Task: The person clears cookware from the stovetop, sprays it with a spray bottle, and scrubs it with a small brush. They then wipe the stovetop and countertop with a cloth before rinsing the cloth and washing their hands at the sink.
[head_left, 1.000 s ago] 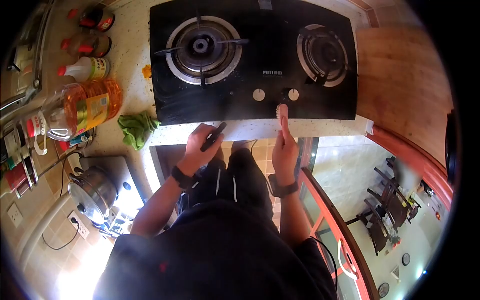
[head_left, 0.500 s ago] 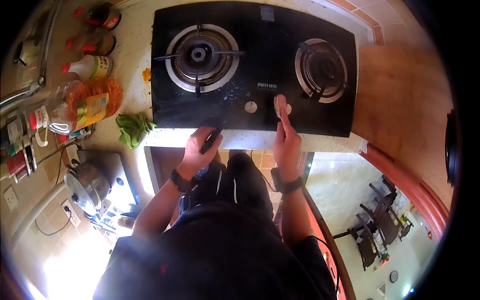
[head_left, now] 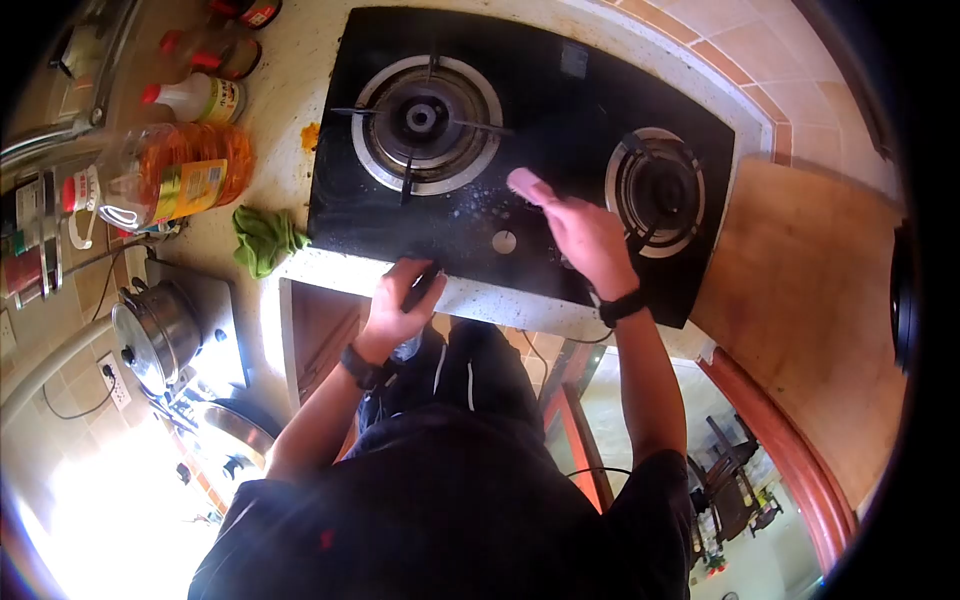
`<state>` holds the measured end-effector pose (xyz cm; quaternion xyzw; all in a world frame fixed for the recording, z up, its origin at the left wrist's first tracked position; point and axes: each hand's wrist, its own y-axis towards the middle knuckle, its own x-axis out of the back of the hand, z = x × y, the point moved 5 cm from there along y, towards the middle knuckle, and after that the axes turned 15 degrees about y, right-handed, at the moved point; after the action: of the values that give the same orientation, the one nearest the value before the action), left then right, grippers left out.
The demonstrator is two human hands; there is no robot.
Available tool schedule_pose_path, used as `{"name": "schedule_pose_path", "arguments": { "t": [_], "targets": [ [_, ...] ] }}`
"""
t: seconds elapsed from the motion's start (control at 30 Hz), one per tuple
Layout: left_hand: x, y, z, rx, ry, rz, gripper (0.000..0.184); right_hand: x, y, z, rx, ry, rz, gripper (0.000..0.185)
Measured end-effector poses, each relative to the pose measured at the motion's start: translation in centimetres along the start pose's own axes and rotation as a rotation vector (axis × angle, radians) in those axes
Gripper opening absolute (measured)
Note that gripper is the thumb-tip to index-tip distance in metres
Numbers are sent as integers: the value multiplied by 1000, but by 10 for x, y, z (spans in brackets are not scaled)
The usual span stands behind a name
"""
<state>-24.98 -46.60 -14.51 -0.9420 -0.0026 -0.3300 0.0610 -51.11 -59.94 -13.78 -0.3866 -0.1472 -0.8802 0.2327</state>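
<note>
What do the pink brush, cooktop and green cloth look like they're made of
The pink brush seems plastic from its even colour; blur hides its finish. The black cooktop looks like smooth glass, given its flat dark surface, though perhaps enamelled metal. The green cloth seems matte fabric, bunched in soft folds.
</note>
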Motion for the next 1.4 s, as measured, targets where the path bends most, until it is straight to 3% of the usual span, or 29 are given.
{"name": "schedule_pose_path", "arguments": {
  "t": [0.2,0.3,0.4,0.5,0.53,0.63,0.77,0.83,0.9,1.17,1.4],
  "targets": [
    [12,6,-22,87,52,108,17,24,-15,-18,-102,-52,-30,47],
    [14,21,-45,-81,-13,-25,12,26,-27,-23,-120,-67,-35,48],
    [17,32,-54,-21,89,93,14,33,-32,-24,-142,-71,-68,46],
    [22,44,-75,40,79,136,15,43,-40,-23,-196,-95,-74,45],
    [16,49,-79,13,-78,54,18,45,-42,-23,-207,-105,-74,44],
    [23,63,-93,140,49,195,14,49,-51,-25,-222,-86,-102,45],
    [19,88,-96,159,-36,208,13,48,-58,-23,-208,-47,-153,47],
    [18,103,-108,27,6,112,15,49,-60,-22,-196,-15,-183,48],
    [8,112,-99,-44,83,65,17,47,-62,-22,-181,14,-201,49],
    [-4,140,-91,58,100,75,20,46,-66,-17,-199,52,-216,47],
    [-5,138,-70,164,-70,3,22,42,-67,-20,-209,84,-197,48]
  ]
}}
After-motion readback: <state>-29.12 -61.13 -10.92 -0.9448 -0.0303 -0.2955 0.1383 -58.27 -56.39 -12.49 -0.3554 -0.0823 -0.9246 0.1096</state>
